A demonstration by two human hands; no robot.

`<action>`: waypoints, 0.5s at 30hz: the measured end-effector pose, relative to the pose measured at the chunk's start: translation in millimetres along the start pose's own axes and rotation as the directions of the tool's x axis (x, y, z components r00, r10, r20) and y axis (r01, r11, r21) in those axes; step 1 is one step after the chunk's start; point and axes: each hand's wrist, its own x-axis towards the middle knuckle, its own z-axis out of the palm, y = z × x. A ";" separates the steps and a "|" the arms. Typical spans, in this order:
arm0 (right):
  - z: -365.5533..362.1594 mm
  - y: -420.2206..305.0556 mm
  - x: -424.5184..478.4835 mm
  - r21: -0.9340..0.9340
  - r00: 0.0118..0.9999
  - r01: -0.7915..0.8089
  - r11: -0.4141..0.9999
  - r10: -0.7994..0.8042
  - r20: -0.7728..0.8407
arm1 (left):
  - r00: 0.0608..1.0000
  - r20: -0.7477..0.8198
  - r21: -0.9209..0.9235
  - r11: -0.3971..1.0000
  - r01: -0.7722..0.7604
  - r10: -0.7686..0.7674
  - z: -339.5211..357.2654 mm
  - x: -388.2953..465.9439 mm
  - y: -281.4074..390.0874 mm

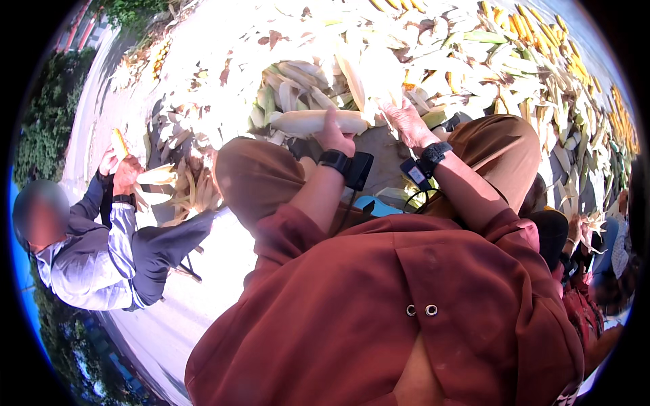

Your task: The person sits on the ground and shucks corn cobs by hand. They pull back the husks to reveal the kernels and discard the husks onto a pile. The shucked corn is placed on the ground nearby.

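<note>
An ear of corn in its pale husk (pixel 299 123) lies crosswise between my knees, and my left hand (pixel 335 133) grips it near its right end. My right hand (pixel 404 122) is to the right of the ear, by glaringly bright husks; its fingertips are washed out, so whether they hold anything is unclear. Just beyond the ear, a heap of corn husks (pixel 292 83) lies in shade. A loose pale husk leaf (pixel 350 78) slants down towards the ear's right end. Both wrists wear dark straps with small devices.
A co-worker (pixel 96 254) sits at the left, holding a partly husked ear (pixel 120 143). More people are at the right edge. Husks (pixel 558 116) cover the ground at the right, with rows of bare yellow corn ears (pixel 528 30) beyond. A blue object (pixel 378 205) lies between my legs.
</note>
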 end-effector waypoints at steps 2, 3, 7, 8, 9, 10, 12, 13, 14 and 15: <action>7.2 6.3 0.5 -0.213 0.999 0.012 0.977 -0.023 -0.046 | 0.996 -0.027 0.069 0.994 -0.080 0.082 3.2 -10.2 -5.9; 7.9 9.9 1.3 -0.306 0.997 0.050 0.951 -0.066 -0.041 | 0.994 0.000 0.111 0.987 -0.113 0.113 3.8 -14.6 -9.6; 1.9 20.0 8.8 -0.370 0.995 -0.088 0.925 0.065 -0.073 | 0.957 0.155 0.204 0.940 -0.275 0.246 7.2 -22.3 -23.6; -2.0 19.6 9.8 -0.290 0.994 -0.103 0.951 0.111 0.008 | 0.955 0.173 0.231 0.933 -0.276 0.240 7.9 -22.6 -24.9; -6.2 18.1 9.6 -0.224 0.981 -0.156 0.962 0.178 0.079 | 0.930 0.235 0.206 0.921 -0.331 0.281 7.9 -23.0 -25.7; -8.3 16.9 8.9 -0.177 0.960 -0.238 0.955 0.259 0.103 | 0.922 0.265 0.206 0.918 -0.340 0.282 7.3 -24.1 -26.7; -8.6 14.1 5.8 -0.008 0.970 -0.241 0.971 0.241 0.008 | 0.930 0.275 0.190 0.935 -0.300 0.243 6.2 -25.8 -28.7; -7.7 12.3 3.8 0.070 0.962 -0.255 0.964 0.261 -0.081 | 0.945 0.255 0.173 0.952 -0.251 0.202 5.5 -25.9 -30.1; -5.8 10.2 2.8 0.184 0.964 -0.215 0.959 0.238 -0.115 | 0.943 0.273 0.130 0.964 -0.230 0.189 4.7 -25.0 -31.1; -3.1 8.1 2.8 0.293 0.958 -0.177 0.940 0.232 -0.166 | 0.971 0.220 0.116 0.985 -0.124 0.096 3.7 -21.4 -30.1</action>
